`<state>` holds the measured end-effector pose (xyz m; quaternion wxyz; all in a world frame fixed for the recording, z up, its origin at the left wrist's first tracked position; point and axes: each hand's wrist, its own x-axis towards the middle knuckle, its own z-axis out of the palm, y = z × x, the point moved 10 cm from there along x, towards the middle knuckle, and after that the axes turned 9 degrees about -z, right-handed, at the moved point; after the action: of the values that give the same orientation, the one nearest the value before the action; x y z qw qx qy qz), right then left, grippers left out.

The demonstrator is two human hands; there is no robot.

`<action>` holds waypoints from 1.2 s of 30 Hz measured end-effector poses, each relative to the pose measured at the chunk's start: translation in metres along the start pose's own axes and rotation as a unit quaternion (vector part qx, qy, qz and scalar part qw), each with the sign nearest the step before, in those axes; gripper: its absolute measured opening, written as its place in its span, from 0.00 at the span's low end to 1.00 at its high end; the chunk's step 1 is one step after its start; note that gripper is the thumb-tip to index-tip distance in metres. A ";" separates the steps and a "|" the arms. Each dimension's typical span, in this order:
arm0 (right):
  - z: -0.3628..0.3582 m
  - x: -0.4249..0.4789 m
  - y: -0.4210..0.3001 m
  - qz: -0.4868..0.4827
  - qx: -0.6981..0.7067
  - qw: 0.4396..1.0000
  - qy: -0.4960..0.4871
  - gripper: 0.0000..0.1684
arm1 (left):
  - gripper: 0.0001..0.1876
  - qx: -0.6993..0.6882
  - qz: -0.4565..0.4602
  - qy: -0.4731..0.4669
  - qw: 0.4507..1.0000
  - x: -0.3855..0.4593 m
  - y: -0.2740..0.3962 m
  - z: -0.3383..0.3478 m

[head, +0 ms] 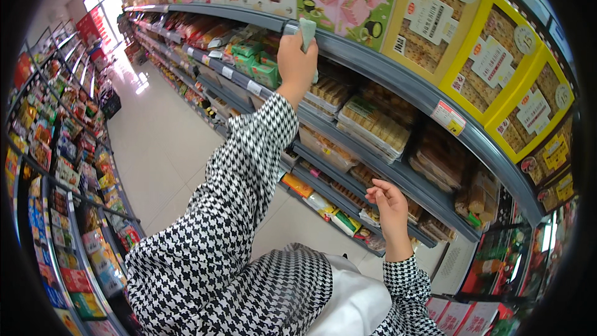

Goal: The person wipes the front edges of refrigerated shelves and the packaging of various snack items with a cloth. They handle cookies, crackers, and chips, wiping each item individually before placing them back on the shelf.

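Note:
My left hand [297, 63] is raised to the front edge of the upper grey metal shelf [368, 58] and grips a folded pale green cloth [307, 32]. Part of the cloth shows above the thumb, against the shelf edge, and a bit more below the hand. Boxes with pink and green print [347, 0] stand on the shelf just above. Lower and to the right, my right hand [391, 203] hangs in front of the lower shelves, fingers loosely curled, with nothing visible in it. Clear packs of biscuits [375, 123] lie on the shelf between the two hands' heights.
Yellow-framed biscuit boxes [494, 63] line the top shelf at right, above a price tag [448, 117]. Green packets [256, 63] lie left of my left hand. Another stocked rack [70, 163] stands across the tiled aisle [154, 149], with a dark basket [110, 102] beside it.

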<state>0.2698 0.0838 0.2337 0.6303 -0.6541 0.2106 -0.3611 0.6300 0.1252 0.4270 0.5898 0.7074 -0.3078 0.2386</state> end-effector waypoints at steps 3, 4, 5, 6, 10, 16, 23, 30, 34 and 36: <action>-0.007 -0.007 0.005 -0.004 0.034 0.999 0.025 0.15 | 0.12 -0.075 0.092 0.017 0.993 -0.043 0.044 0.011; -0.009 -0.010 0.008 0.001 0.035 0.999 0.035 0.14 | 0.13 -0.096 0.081 -0.002 0.992 -0.055 0.054 0.017; -0.010 -0.013 0.013 -0.002 0.033 0.999 0.037 0.14 | 0.14 -0.097 0.083 -0.027 0.991 -0.065 0.066 0.022; -0.007 -0.015 0.012 -0.002 0.025 0.999 0.033 0.14 | 0.15 -0.113 0.083 -0.052 0.989 -0.073 0.076 0.024; -0.012 -0.028 0.013 -0.010 0.003 0.999 0.044 0.14 | 0.18 -0.123 0.157 -0.145 0.969 -0.118 0.135 0.043; -0.043 -0.056 0.001 -0.026 0.004 0.997 0.076 0.14 | 0.21 -0.129 0.250 -0.209 0.937 -0.172 0.216 0.059; -0.119 -0.105 -0.030 -0.042 0.001 0.993 0.108 0.15 | 0.23 -0.113 0.288 -0.222 0.925 -0.233 0.300 0.082; -0.242 -0.169 -0.057 -0.056 0.010 0.988 0.147 0.15 | 0.24 -0.113 0.320 -0.226 0.913 -0.323 0.406 0.113; -0.314 -0.210 -0.071 -0.056 0.005 0.979 0.196 0.15 | 0.28 -0.133 0.323 -0.246 0.904 -0.373 0.457 0.132; -0.342 -0.225 -0.076 -0.057 0.016 0.978 0.201 0.15 | 0.29 -0.152 0.320 -0.261 0.898 -0.396 0.477 0.142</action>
<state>-0.1425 0.0274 0.2420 0.5636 -0.5689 0.2897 -0.5242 0.0088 -0.0081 0.4507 0.4807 0.5095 -0.6927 0.1717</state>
